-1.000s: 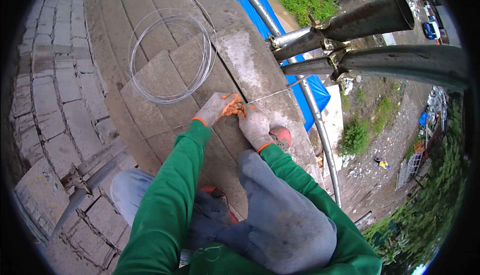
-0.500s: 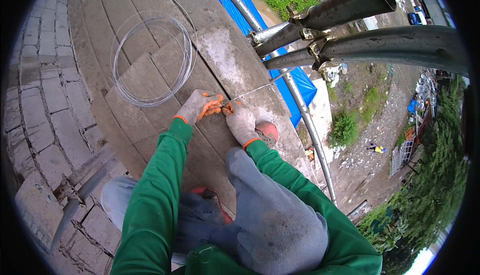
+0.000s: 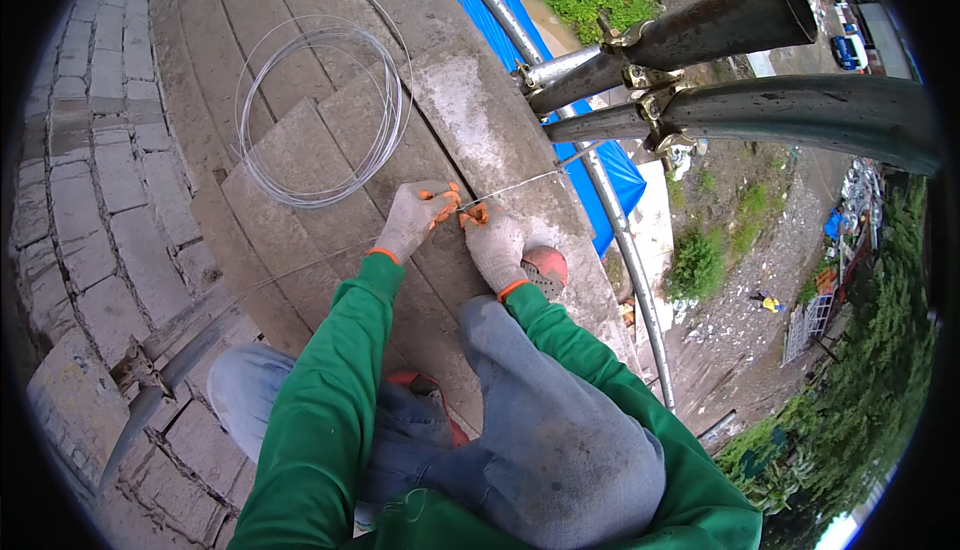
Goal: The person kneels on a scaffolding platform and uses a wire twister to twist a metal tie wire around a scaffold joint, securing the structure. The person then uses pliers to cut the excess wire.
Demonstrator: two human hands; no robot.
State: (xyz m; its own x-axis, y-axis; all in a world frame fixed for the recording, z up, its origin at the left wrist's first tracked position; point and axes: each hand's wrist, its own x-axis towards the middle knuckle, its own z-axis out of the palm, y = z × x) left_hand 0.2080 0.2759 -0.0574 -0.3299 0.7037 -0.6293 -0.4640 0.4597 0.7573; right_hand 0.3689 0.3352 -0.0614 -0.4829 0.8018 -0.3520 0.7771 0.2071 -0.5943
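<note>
Both my hands wear pale knit gloves with orange palms and meet over the boards. My left hand [image 3: 412,220] is closed, its fingers pinching a thin metal wire [image 3: 512,188]. Right beside it, my right hand [image 3: 492,247] has its bent fingertips closed on the same wire. From the fingers this wire stretches, twisted-looking, up and right toward the scaffold's rail. A thin strand [image 3: 300,269] also trails left from my left hand across the boards. Beyond my left hand lies a loose coil of wire [image 3: 390,125]. The exact twist between my fingertips is too small to make out.
I squat on a wooden plank platform [image 3: 290,220]. Steel scaffold tubes [image 3: 790,115] with clamps [image 3: 655,115] jut in at the right. Past the railing pipe [image 3: 628,250] and blue tarp [image 3: 622,185], the ground lies far below. A block wall [image 3: 85,190] stands left.
The view has shifted slightly, so the scene sits a little farther right. Both hands stay together on the wire; the strand trailing left of my left hand now shows.
</note>
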